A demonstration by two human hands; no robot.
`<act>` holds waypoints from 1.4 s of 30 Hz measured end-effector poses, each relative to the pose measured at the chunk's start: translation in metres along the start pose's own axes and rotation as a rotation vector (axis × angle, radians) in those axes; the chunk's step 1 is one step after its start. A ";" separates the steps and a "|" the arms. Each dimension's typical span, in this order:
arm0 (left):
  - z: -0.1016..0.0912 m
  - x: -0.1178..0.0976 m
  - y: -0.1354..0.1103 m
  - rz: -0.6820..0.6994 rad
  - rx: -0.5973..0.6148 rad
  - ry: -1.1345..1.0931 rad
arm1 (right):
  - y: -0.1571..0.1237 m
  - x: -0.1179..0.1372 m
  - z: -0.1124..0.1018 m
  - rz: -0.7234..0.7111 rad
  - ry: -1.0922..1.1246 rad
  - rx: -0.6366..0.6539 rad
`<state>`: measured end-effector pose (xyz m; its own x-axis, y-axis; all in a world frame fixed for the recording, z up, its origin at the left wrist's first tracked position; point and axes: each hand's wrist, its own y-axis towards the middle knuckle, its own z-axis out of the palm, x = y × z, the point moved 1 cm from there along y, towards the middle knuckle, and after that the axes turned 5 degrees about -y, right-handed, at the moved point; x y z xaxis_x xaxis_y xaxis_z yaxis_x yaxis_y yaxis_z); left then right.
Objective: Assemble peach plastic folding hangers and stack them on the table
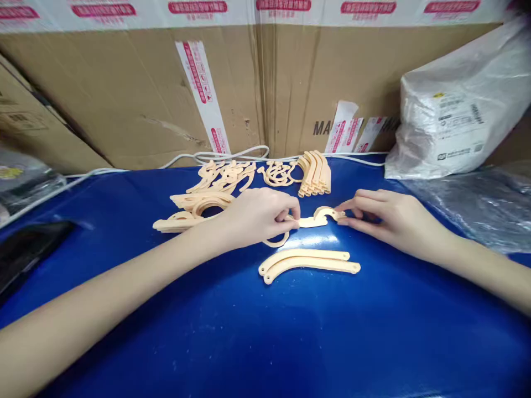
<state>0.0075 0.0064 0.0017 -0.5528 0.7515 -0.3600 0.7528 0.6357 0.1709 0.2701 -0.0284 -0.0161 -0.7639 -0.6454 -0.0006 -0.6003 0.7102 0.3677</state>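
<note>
My left hand (265, 215) pinches the left end of a flat cream-coloured curved piece (313, 222) in the middle of the blue table. At the other end, my right hand (373, 214) has thumb and fingers closed on a small hooked cream piece (327, 211), which touches or overlaps the flat one; whether they are joined I cannot tell. Partly hidden under my left hand is a cream ring-shaped part (279, 241). Just in front of both hands, two long curved strips (309, 262) with holes at their ends lie side by side.
Behind my hands are heaps of small curved parts (228, 174), looped parts (277, 173) and stacked curved strips (316, 172). More flat pieces (178, 222) lie left. A white cable (232, 156) runs along cardboard boxes (166, 99). A plastic-wrapped package (452, 116) stands right; a dark object (33, 254) lies left.
</note>
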 end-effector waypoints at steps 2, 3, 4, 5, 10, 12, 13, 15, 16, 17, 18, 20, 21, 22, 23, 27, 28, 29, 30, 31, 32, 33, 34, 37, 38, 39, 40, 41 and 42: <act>0.001 0.001 0.001 0.009 -0.002 0.002 | 0.001 0.000 0.000 -0.009 -0.013 -0.001; 0.002 0.001 0.002 0.013 -0.004 0.005 | 0.002 0.000 0.001 -0.012 -0.017 0.000; 0.002 0.001 0.002 0.019 -0.005 0.007 | 0.002 -0.001 0.001 -0.014 -0.020 0.000; 0.002 0.001 0.002 0.026 -0.008 0.011 | 0.002 -0.001 0.001 -0.018 -0.023 0.001; 0.003 0.002 0.002 0.047 -0.022 0.027 | 0.003 -0.002 0.002 -0.011 -0.014 0.017; 0.003 0.003 0.002 0.051 -0.030 0.034 | 0.002 -0.003 0.002 -0.007 -0.011 0.025; 0.004 0.003 0.002 0.052 -0.034 0.039 | 0.002 -0.003 0.001 -0.005 -0.010 0.028; 0.004 0.003 0.002 0.053 -0.038 0.045 | 0.001 -0.004 0.001 0.001 -0.008 0.032; 0.004 0.003 0.002 0.053 -0.038 0.047 | 0.001 -0.004 0.001 0.006 -0.009 0.034; 0.004 0.002 0.002 0.052 -0.038 0.047 | 0.001 -0.004 0.002 0.008 -0.009 0.036; 0.003 0.002 0.002 0.052 -0.037 0.048 | 0.001 -0.005 0.002 0.010 -0.008 0.038; 0.003 0.001 0.002 0.050 -0.034 0.047 | 0.002 -0.005 0.002 0.011 -0.005 0.038; 0.003 0.001 0.002 0.048 -0.033 0.047 | 0.002 -0.005 0.002 0.010 -0.002 0.038; 0.002 0.001 0.002 0.045 -0.033 0.047 | 0.002 -0.004 0.002 0.008 0.001 0.038; 0.002 0.000 0.002 0.041 -0.031 0.047 | 0.002 -0.004 0.002 0.008 0.004 0.037; -0.002 -0.004 0.002 0.021 -0.044 0.065 | 0.001 -0.002 -0.001 0.014 0.016 0.027; -0.005 -0.005 0.002 0.023 -0.051 0.078 | 0.001 -0.002 -0.002 0.013 0.018 0.025; -0.008 -0.007 0.001 0.030 -0.061 0.094 | 0.000 -0.001 -0.002 0.012 0.019 0.024; -0.011 -0.010 -0.001 0.041 -0.072 0.112 | -0.001 -0.001 -0.003 0.010 0.020 0.025; -0.015 -0.012 -0.003 0.054 -0.085 0.131 | -0.001 0.000 -0.004 0.012 0.020 0.026; -0.020 -0.015 -0.005 0.068 -0.100 0.153 | -0.002 0.001 -0.005 0.017 0.022 0.026; -0.024 -0.017 -0.009 0.082 -0.116 0.177 | -0.003 0.001 -0.006 0.025 0.027 0.024; -0.028 -0.020 -0.013 0.097 -0.135 0.203 | -0.003 0.002 -0.008 0.029 0.038 0.021; -0.035 -0.029 -0.029 0.128 -0.206 0.274 | -0.005 0.006 -0.012 0.018 0.078 -0.002; -0.035 -0.031 -0.036 0.135 -0.231 0.287 | -0.005 0.007 -0.013 0.011 0.082 -0.017; -0.033 -0.032 -0.042 0.137 -0.238 0.295 | -0.006 0.008 -0.014 0.006 0.081 -0.032; -0.031 -0.033 -0.048 0.135 -0.234 0.303 | -0.006 0.008 -0.015 0.005 0.074 -0.048; -0.028 -0.033 -0.053 0.128 -0.219 0.313 | -0.006 0.008 -0.016 0.007 0.066 -0.060; -0.025 -0.033 -0.058 0.122 -0.207 0.327 | -0.006 0.008 -0.015 0.008 0.063 -0.062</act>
<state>-0.0273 -0.0509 0.0263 -0.5732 0.8192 -0.0205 0.7509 0.5351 0.3871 0.2714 -0.0424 -0.0040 -0.7508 -0.6578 0.0601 -0.5773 0.6978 0.4241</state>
